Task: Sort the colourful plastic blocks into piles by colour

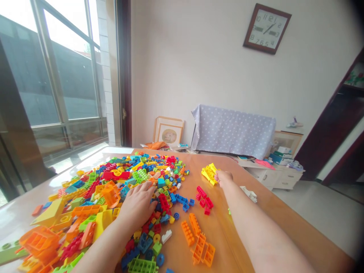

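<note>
My left hand [140, 200] lies over a large pile of mixed plastic building bricks [142, 174], its fingers stretched out and spread on them. Nothing shows in its grasp. At the far right of the table, my right hand [224, 177] has its fingers drawn together against a small heap of yellow building bricks [209, 173], pinching at the heap's right edge. Its fingertips are partly hidden. Nearer to me lie a group of red bricks [204, 200] and a group of orange bricks [199, 242]. Several blue bricks [182, 200] sit at the pile's right edge.
The wooden table [224, 227] carries everything. A crumpled white item [249, 194] lies beyond my right forearm. Behind the table stand a cloth-covered object [233, 131], a white cabinet [280, 178] and a framed picture [169, 132]. Windows [68, 68] are on the left.
</note>
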Tool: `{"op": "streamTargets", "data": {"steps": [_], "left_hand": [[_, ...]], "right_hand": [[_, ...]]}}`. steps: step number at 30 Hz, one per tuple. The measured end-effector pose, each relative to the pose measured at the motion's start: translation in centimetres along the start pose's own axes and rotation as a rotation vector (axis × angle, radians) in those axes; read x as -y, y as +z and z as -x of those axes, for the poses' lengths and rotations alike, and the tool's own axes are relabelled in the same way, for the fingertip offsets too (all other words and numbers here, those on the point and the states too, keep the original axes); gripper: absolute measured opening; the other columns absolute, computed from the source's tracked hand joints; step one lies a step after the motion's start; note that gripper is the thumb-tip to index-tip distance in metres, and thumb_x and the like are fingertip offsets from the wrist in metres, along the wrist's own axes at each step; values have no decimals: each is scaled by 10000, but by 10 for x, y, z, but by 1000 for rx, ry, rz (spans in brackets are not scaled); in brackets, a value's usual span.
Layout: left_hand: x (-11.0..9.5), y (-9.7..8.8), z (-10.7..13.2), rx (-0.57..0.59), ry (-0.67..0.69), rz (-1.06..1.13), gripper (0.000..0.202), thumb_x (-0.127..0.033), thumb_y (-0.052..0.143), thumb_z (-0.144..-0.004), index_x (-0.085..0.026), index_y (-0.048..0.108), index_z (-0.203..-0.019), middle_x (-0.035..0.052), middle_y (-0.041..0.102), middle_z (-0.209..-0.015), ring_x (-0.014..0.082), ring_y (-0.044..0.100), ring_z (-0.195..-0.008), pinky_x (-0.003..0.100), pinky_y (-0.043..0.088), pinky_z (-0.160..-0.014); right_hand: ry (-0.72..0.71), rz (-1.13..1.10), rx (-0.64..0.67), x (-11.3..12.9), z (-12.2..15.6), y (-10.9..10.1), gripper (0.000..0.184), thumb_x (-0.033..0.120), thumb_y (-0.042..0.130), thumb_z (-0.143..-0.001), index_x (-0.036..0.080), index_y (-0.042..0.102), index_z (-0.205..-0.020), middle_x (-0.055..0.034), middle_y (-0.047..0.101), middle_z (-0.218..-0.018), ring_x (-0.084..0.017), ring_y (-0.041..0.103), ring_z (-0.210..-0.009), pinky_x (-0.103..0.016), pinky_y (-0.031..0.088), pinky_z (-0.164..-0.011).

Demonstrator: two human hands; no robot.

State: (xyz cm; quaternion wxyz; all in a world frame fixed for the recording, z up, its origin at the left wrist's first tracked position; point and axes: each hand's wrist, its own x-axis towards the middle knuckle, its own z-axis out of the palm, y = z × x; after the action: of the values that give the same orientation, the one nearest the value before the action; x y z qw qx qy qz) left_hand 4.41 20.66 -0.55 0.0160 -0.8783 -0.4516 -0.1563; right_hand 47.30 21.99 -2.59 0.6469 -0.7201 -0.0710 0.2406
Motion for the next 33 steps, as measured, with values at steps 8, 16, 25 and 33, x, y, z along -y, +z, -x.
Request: {"op": "streamTargets", "data": {"steps": [8,16,25,33], "left_hand": [[-1,-1,1,19,-62,-16,552,-374,570,-878,-246,567,-1415,135,461,-1567,376,465,-1382,518,376,-1085],[-3,-12,1,-12,-63,12,347,-296,506,-904,-214,643,-1213,141,612,-1352,315,606,-1171,426,461,-957],[-11,-14,3,-80,3,95,411,-151,468,-855,-260,644,-1210,110,643,-1308,326,565,-1209,477,427,-989],[-23,-10,9,45,293,194,557,-76,540,-713,-321,696,-1189,26,700,-1273,303,489,-1326,519,267,-1186]], "right_hand": [[-34,-118,66,-5,9,0,201,112,735,-812,120,636,-987,-13,668,-722,-138,667,-636,-222,580,-576],[-119,-194,373,-8,83,-5,193,218,770,-773,150,663,-918,-37,695,-707,-129,655,-589,-214,573,-550],[-192,-130,639,-1,182,-22,289,340,764,-786,165,693,-1005,-41,709,-771,-105,626,-574,-179,492,-500],[-245,-63,607,-30,204,-22,347,415,747,-758,161,706,-991,-25,707,-773,-96,601,-567,-191,461,-514]]}}
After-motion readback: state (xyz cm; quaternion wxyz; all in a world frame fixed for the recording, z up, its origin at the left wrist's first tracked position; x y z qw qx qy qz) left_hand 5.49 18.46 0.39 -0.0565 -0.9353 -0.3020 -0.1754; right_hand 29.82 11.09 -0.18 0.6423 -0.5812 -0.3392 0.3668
